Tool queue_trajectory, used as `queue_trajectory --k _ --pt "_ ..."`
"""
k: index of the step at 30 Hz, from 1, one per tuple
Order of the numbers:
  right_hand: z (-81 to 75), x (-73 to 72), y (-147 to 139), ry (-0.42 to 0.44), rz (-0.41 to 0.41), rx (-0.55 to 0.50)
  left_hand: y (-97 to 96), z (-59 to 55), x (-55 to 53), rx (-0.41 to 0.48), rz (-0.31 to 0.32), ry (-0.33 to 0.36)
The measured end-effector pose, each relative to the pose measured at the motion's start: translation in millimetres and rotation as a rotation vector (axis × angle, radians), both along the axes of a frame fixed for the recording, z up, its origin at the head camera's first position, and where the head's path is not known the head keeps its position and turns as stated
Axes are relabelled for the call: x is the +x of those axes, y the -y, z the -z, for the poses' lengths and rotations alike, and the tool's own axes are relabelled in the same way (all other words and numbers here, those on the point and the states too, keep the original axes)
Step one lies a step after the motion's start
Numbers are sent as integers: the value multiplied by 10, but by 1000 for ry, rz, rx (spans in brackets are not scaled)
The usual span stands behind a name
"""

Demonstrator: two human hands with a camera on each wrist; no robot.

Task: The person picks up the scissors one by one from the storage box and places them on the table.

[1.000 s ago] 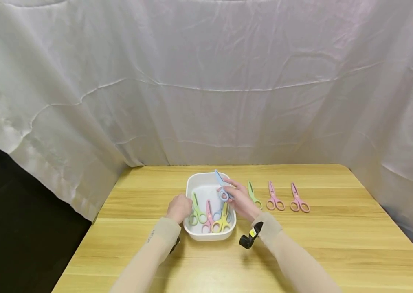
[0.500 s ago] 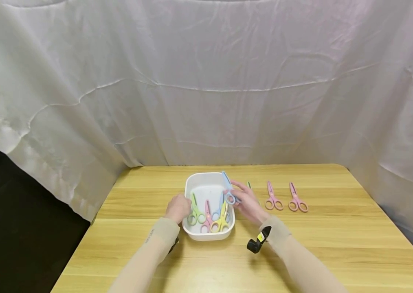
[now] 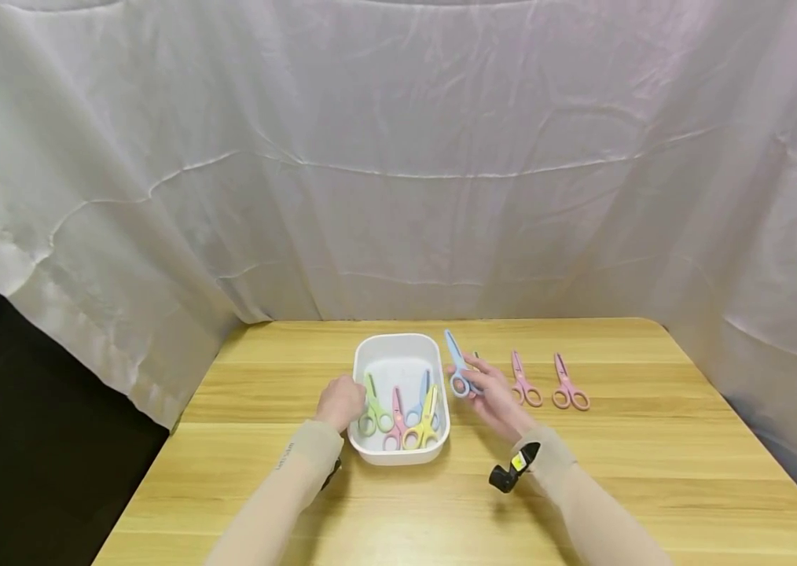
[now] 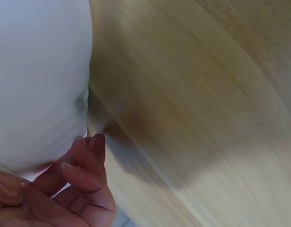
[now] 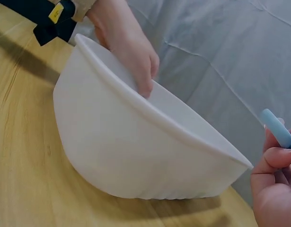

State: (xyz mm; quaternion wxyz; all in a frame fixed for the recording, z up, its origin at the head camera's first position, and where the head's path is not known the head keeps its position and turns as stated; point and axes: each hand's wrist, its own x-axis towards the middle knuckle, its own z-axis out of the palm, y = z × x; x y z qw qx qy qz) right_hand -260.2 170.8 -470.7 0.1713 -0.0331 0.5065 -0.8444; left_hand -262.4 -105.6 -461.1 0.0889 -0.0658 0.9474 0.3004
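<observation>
My left hand (image 3: 340,402) grips the left rim of a white plastic bin (image 3: 398,457); its thumb goes over the rim, and curled fingers (image 4: 86,163) lie against the outer wall in the left wrist view. To the right of the bin, my right hand (image 3: 499,399) holds light-blue scissors (image 3: 454,350) by the handles, blades pointing up and away. In the right wrist view only a piece of the blue handle (image 5: 277,127) shows. Inside the bin lie green scissors (image 3: 372,405), pink scissors (image 3: 397,402), yellow scissors (image 3: 430,406) and another blue pair (image 3: 424,385).
Two pink pairs of scissors, one nearer (image 3: 517,364) and one farther right (image 3: 561,371), lie on the wooden table (image 3: 653,464). Green scissors (image 3: 476,354) lie mostly hidden behind my right hand. A grey curtain (image 3: 398,220) hangs along the table's back and sides.
My right hand has carried the blue scissors from over the bin rightward past its rim, now covering most of the green scissors on the table. My left hand stays at the bin.
</observation>
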Motion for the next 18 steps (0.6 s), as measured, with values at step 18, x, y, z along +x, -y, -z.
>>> queue_trajectory --k 18 --pt "118 67 -303 83 56 -112 -2 -5 -13 8 -10 25"
